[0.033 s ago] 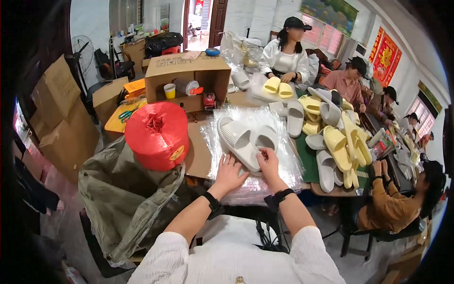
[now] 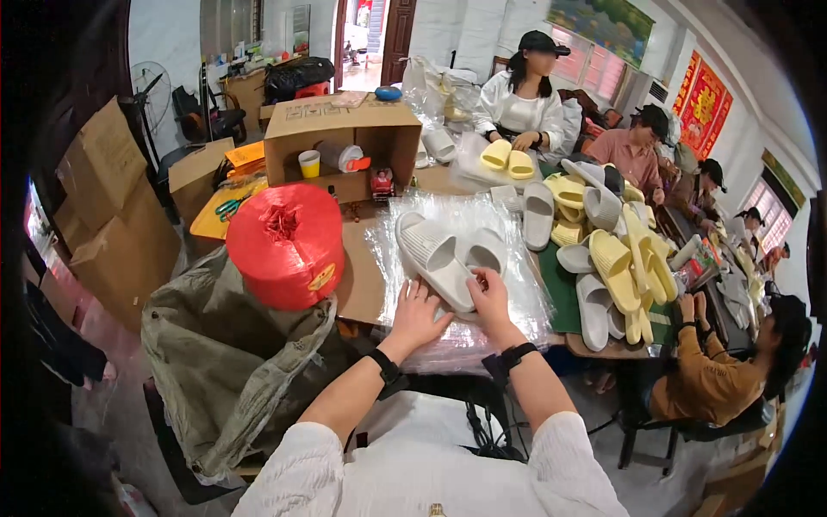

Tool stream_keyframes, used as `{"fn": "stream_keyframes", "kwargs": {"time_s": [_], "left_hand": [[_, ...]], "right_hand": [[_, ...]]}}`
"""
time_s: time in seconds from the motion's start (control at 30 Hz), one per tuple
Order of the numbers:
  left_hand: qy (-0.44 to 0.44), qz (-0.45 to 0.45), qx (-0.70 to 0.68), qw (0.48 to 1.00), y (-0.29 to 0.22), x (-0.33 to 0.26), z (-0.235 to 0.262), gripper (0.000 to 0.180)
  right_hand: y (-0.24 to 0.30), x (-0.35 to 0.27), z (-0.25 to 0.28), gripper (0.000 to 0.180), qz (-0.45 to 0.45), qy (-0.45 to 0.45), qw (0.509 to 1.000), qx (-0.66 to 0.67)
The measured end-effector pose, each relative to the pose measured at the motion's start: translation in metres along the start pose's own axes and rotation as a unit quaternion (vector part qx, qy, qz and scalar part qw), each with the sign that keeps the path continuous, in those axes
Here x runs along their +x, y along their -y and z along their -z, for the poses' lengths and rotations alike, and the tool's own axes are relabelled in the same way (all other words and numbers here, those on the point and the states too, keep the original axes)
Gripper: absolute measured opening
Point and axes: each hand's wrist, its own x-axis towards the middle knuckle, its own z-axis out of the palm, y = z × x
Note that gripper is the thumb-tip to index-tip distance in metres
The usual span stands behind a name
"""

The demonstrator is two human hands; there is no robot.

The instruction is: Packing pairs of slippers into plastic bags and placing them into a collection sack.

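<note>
Grey slippers (image 2: 448, 254) lie as a pair on a stack of clear plastic bags (image 2: 508, 224) at my edge of the table (image 2: 357, 284). My left hand (image 2: 416, 317) rests with fingers spread at the near slipper's heel; my right hand (image 2: 488, 295) grips its edge with curled fingers. Just left stands a red twine spool (image 2: 286, 246), with an olive sack (image 2: 224, 362) below and a cardboard box (image 2: 345, 138) behind. Yellow slippers (image 2: 633, 258) pile to the right.
</note>
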Motion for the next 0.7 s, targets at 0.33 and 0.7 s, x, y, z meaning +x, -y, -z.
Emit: {"fn": "stream_keyframes", "kwargs": {"time_s": [0.33,0.7], "left_hand": [[-0.041,0.024,-0.202,0.978,-0.013,0.0,0.03,0.06],[-0.01,0.002,-0.041,0.999,-0.005,0.0,0.008,0.048]], "right_hand": [[0.043,-0.015,-0.022,0.05,-0.132,0.122,0.983,-0.033],[0.042,0.059,-0.045,0.072,-0.093,0.062,0.924,-0.365]]}}
